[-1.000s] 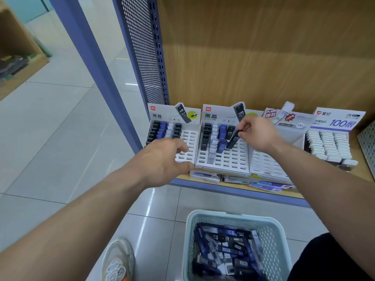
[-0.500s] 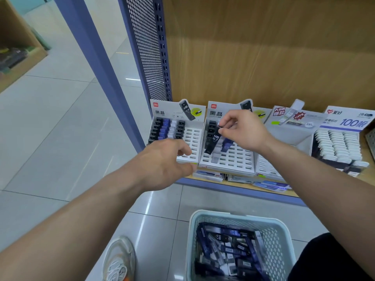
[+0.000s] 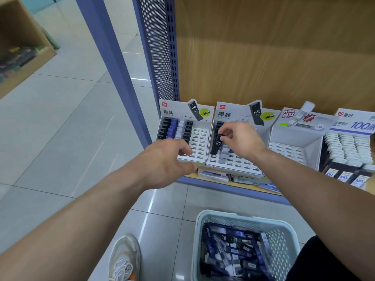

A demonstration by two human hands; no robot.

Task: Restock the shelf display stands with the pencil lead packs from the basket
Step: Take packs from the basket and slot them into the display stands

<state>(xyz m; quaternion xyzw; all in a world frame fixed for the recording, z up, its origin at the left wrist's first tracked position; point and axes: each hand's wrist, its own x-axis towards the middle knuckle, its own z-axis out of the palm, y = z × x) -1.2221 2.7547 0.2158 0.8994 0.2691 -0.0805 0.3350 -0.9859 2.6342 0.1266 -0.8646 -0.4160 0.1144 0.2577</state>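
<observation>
Two white display stands sit side by side on the low shelf. The left stand [image 3: 200, 142] has black, blue and white lead packs in its left columns. My left hand [image 3: 168, 159] grips that stand's front edge, thumb under the lip. My right hand [image 3: 241, 138] pinches a black HB 0.7 lead pack [image 3: 216, 144] by its top end, holding it tilted over the leftmost column of the middle stand [image 3: 239, 166]. A few packs there are partly hidden by my hand. The pale basket [image 3: 239, 217] on the floor below holds several black and blue packs.
Right of the middle stand are a white stand [image 3: 294, 142] showing bare slots and a stand of white packs [image 3: 349, 147]. Flat packets [image 3: 213, 175] lie under the stands. A blue post [image 3: 113, 57] and perforated panel [image 3: 158, 47] bound the shelf's left. My shoe [image 3: 125, 258] is beside the basket.
My right hand carried the black pack leftward across the middle stand, from its right columns to its leftmost column. My left hand kept its grip on the left stand.
</observation>
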